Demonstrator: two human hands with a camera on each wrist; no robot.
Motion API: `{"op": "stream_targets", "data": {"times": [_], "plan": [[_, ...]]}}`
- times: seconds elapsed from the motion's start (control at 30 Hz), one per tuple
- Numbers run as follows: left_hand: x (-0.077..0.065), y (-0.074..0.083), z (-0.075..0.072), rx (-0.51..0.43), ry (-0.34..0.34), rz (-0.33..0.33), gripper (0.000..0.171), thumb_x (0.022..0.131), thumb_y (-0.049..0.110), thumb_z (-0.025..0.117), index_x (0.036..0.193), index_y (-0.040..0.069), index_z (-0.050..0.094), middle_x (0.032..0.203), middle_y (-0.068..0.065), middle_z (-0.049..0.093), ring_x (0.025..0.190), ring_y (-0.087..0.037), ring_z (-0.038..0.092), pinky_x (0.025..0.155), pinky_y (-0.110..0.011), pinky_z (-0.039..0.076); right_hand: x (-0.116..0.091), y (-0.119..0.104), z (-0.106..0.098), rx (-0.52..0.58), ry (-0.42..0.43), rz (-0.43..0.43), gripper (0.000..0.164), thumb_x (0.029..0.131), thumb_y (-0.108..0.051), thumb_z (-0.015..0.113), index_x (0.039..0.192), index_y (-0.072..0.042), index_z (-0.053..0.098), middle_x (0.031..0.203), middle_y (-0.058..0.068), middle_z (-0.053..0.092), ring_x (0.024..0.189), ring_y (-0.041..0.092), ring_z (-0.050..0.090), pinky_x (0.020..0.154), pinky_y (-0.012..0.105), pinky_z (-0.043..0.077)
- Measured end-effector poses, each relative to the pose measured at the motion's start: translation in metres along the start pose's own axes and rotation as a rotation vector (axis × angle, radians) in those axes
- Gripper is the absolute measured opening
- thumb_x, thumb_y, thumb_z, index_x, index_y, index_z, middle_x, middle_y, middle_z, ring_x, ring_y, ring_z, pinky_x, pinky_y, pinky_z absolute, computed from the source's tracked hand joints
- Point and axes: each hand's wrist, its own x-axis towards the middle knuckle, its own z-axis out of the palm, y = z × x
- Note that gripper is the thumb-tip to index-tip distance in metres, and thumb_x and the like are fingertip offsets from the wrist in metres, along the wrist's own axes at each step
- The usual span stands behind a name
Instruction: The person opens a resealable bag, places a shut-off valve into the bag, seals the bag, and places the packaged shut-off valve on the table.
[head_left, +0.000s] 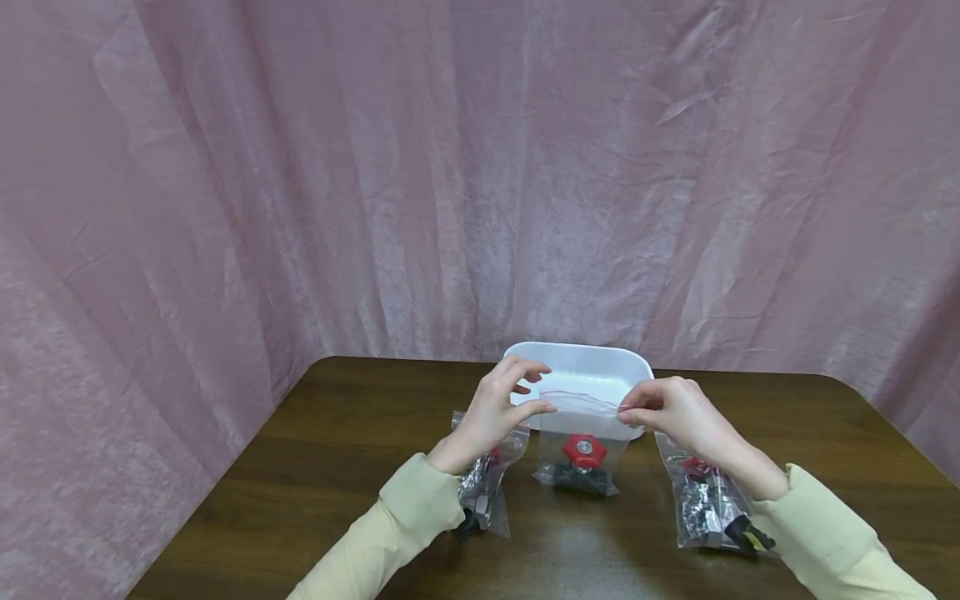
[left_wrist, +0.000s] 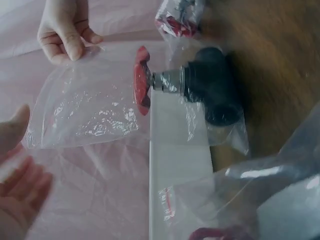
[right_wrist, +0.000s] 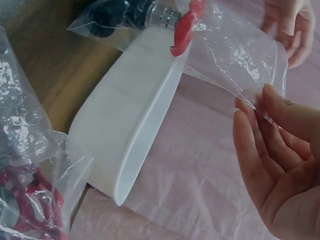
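A clear zip bag (head_left: 551, 450) with a valve (left_wrist: 212, 87) inside stands upright before the white tub; the valve has a red handwheel (head_left: 584, 451) and a dark tee-shaped body. My right hand (head_left: 678, 412) pinches the bag's top corner between thumb and fingers, as the right wrist view (right_wrist: 282, 145) also shows. At the opposite top corner is my left hand (head_left: 498, 408), its thumb and fingers spread apart with nothing between them. In the left wrist view the left hand's fingers (left_wrist: 25, 190) are beside the bag's mouth.
Behind the bag sits a white plastic tub (head_left: 577, 354) near the table's far edge. Other bagged valves lie on the wooden table, one bag (head_left: 491, 487) by the left forearm and another bag (head_left: 708, 504) by the right. A pink curtain (head_left: 480, 183) hangs behind.
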Motion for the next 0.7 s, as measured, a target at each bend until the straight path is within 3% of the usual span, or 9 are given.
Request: {"op": "stream_targets", "data": {"times": [0.1, 0.2, 0.3, 0.5, 0.7], "plan": [[-0.004, -0.002, 0.001, -0.098, -0.047, -0.240, 0.036, 0.078, 0.011, 0.071, 0.111, 0.002, 0.059, 0.096, -0.007, 0.061, 0.089, -0.017, 0.057, 0.073, -0.025, 0.047, -0.001, 0.003, 0.001, 0.043, -0.002, -0.007, 0.005, 0.077, -0.009, 0.071, 0.078, -0.007, 0.066, 0.070, -0.003, 0.062, 0.061, 0.020, 0.059, 0.054, 0.028, 0.049], [-0.007, -0.002, 0.002, -0.157, -0.051, -0.387, 0.021, 0.081, 0.010, 0.068, 0.101, 0.002, 0.066, 0.090, -0.004, 0.065, 0.081, -0.014, 0.059, 0.068, -0.025, 0.048, -0.001, 0.005, 0.002, 0.073, -0.009, -0.013, 0.005, 0.077, -0.008, 0.071, 0.078, -0.006, 0.066, 0.070, -0.001, 0.062, 0.060, 0.019, 0.060, 0.055, 0.030, 0.050], [-0.006, 0.007, -0.001, -0.173, -0.027, -0.402, 0.010, 0.081, 0.005, 0.067, 0.089, 0.000, 0.069, 0.085, -0.007, 0.066, 0.074, -0.014, 0.058, 0.062, -0.024, 0.047, -0.001, 0.005, 0.002, 0.081, -0.015, -0.011, 0.006, 0.077, -0.008, 0.071, 0.078, -0.006, 0.066, 0.070, 0.000, 0.063, 0.059, 0.015, 0.059, 0.054, 0.030, 0.050], [-0.003, 0.021, -0.003, -0.221, -0.004, -0.377, 0.007, 0.080, 0.001, 0.067, 0.084, -0.004, 0.069, 0.080, -0.012, 0.066, 0.070, -0.019, 0.056, 0.058, -0.023, 0.045, -0.001, 0.006, 0.001, 0.072, -0.012, -0.003, 0.006, 0.077, -0.010, 0.071, 0.079, -0.006, 0.066, 0.070, -0.001, 0.062, 0.057, 0.012, 0.058, 0.053, 0.030, 0.049], [-0.004, 0.021, -0.005, -0.276, 0.005, -0.380, 0.009, 0.081, 0.001, 0.066, 0.084, -0.007, 0.069, 0.078, -0.015, 0.065, 0.071, -0.030, 0.061, 0.061, -0.036, 0.049, -0.001, 0.007, 0.001, 0.093, -0.004, -0.006, 0.006, 0.077, -0.009, 0.071, 0.079, -0.005, 0.066, 0.070, 0.000, 0.062, 0.059, 0.018, 0.059, 0.054, 0.031, 0.050]]}}
